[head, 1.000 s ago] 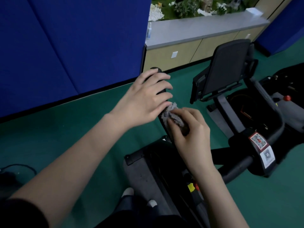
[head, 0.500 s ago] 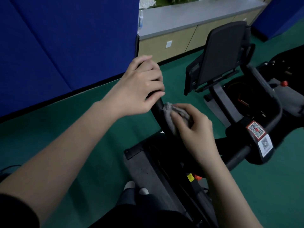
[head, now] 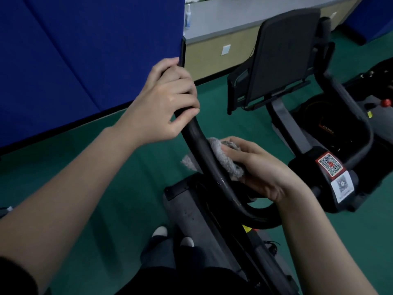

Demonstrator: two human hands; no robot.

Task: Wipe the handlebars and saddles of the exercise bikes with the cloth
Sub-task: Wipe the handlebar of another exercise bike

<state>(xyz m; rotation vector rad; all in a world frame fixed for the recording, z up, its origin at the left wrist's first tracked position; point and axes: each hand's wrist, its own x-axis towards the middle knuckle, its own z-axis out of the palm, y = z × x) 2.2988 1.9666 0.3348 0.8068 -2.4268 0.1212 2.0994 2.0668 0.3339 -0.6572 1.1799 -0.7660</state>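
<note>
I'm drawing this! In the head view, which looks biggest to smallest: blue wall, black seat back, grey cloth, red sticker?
1. blue wall
2. black seat back
3. grey cloth, partly hidden by the right hand
4. red sticker, which is farther away, so the last two are unsure

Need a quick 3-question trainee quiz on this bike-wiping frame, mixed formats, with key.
1. Which hand holds the cloth against the handlebar? A) left B) right C) neither
2. True or false: the left hand grips the handlebar farther up the bar than the cloth.
3. Fill in: the floor is ____ in colour.

Key:
1. B, the right hand pinches the cloth onto the bar.
2. True.
3. Green.
</note>
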